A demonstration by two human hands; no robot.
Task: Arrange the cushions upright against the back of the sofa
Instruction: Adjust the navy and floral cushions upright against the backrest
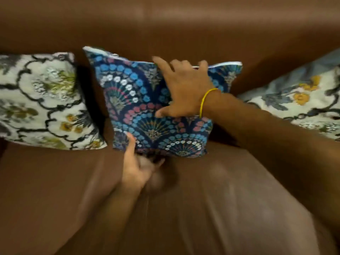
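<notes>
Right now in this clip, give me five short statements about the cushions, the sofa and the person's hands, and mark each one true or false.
1. The dark blue fan-patterned cushion stands between two white floral cushions. True: one white floral cushion with olive-green motifs at left, one white floral cushion with yellow flowers at right.
2. The right hand lies spread on the blue cushion's face. True.
3. The yellow band is on the left wrist. False: it circles the right wrist.
4. The left hand grips the blue cushion's top edge. False: it is at the bottom edge.
5. The sofa is grey fabric. False: it is smooth and brown.
</notes>
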